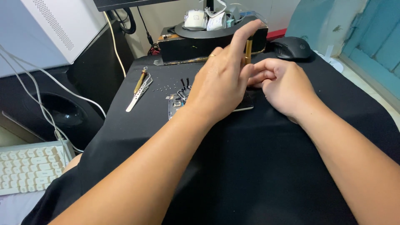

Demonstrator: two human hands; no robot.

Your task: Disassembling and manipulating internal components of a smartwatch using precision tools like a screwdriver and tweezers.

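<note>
An opened phone (177, 102) lies on the black cloth (258, 158), mostly hidden under my hands. My left hand (221, 81) rests over it with fingers spread, its index finger on top of an upright brass-handled screwdriver (248, 49). My right hand (283, 87) is curled around the lower part of that screwdriver, fingertips touching my left hand. The tool's tip is hidden behind my hands.
Metal tweezers (139, 92) and a second brass-handled tool (140, 80) lie left of the phone, with tiny screws (166, 88) beside them. A black box (196, 43) with a tray of parts stands behind, a black mouse (291, 47) at right, a white keyboard (29, 168) lower left.
</note>
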